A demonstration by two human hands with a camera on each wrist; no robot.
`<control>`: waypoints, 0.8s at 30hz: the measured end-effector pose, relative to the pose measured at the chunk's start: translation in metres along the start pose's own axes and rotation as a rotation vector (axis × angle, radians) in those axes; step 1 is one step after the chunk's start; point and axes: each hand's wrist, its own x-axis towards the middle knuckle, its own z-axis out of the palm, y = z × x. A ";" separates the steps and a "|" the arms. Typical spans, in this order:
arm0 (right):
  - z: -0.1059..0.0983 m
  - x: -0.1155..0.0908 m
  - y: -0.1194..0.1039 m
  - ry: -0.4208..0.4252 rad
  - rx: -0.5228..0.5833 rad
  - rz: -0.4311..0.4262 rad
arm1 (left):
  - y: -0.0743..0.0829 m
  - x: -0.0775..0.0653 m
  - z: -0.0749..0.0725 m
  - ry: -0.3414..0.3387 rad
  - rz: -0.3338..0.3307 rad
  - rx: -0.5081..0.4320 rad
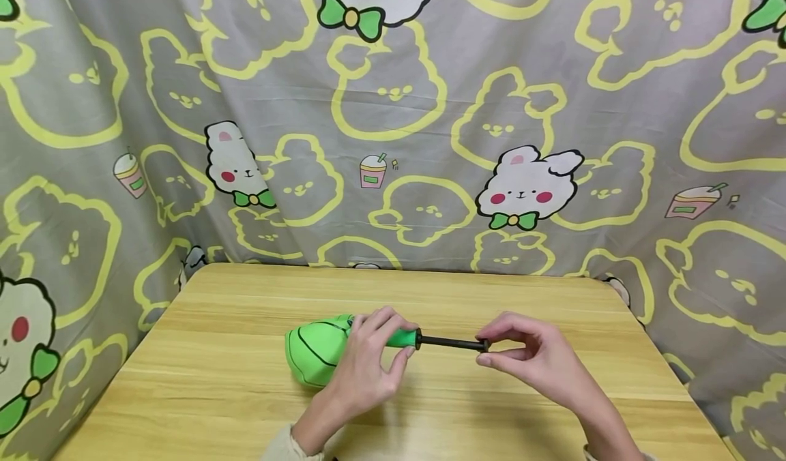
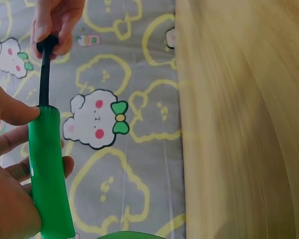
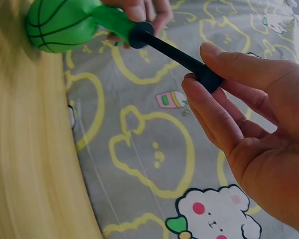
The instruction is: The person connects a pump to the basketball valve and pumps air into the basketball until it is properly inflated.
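Note:
My left hand [image 1: 368, 365] grips the green barrel of a small hand pump [image 2: 49, 174], thumb on one side and fingers on the other. The black plunger rod [image 1: 451, 342] stands pulled out of the barrel. At its far end, my right hand [image 3: 274, 119] pinches the black end knob [image 3: 208, 79] between thumb and fingertips. A green ball [image 3: 60, 25] with black basketball lines sits at the barrel's other end. In the head view the ball looks slack and misshapen, and my left hand covers where it meets the pump.
Below the hands lies a light wooden table [image 1: 215, 393]. A grey curtain [image 1: 424, 195] with yellow outlines and white rabbit faces hangs behind it and along both sides.

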 end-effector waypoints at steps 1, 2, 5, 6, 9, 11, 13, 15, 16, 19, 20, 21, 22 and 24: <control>-0.002 -0.001 -0.001 -0.001 0.000 0.001 | -0.001 0.000 0.000 0.006 0.001 0.002; -0.005 -0.002 -0.001 -0.002 0.000 -0.001 | -0.002 0.000 -0.001 0.012 0.004 0.003; -0.011 -0.004 -0.002 -0.004 -0.001 -0.008 | -0.002 0.000 -0.002 0.022 -0.003 0.001; -0.013 -0.004 -0.003 -0.003 -0.003 -0.008 | -0.002 0.000 -0.002 0.024 -0.004 0.000; -0.017 -0.005 -0.003 -0.005 -0.007 -0.009 | -0.001 0.001 -0.001 0.016 -0.009 0.005; -0.018 -0.005 -0.002 -0.006 -0.010 -0.007 | 0.001 0.000 -0.001 0.009 -0.011 0.010; -0.018 -0.005 -0.001 -0.003 -0.010 -0.011 | 0.001 0.000 0.000 0.007 -0.012 0.017; -0.016 -0.004 0.001 0.002 -0.010 -0.015 | 0.002 0.000 0.001 0.012 -0.012 0.019; -0.015 -0.003 0.002 0.002 -0.010 -0.021 | 0.002 0.000 0.001 0.017 -0.010 0.020; -0.009 -0.001 0.004 0.003 -0.009 -0.034 | 0.003 0.000 0.002 0.029 -0.005 0.019; -0.007 0.000 0.005 0.004 -0.010 -0.038 | 0.004 0.000 0.003 0.029 -0.005 0.018; -0.005 0.000 0.006 0.008 -0.011 -0.041 | 0.004 -0.001 0.003 0.030 -0.002 0.018; -0.003 0.001 0.006 0.013 -0.012 -0.044 | 0.005 -0.001 0.004 0.030 0.001 0.017; 0.000 0.002 0.007 0.026 -0.010 -0.037 | 0.008 -0.001 0.005 0.030 0.002 0.010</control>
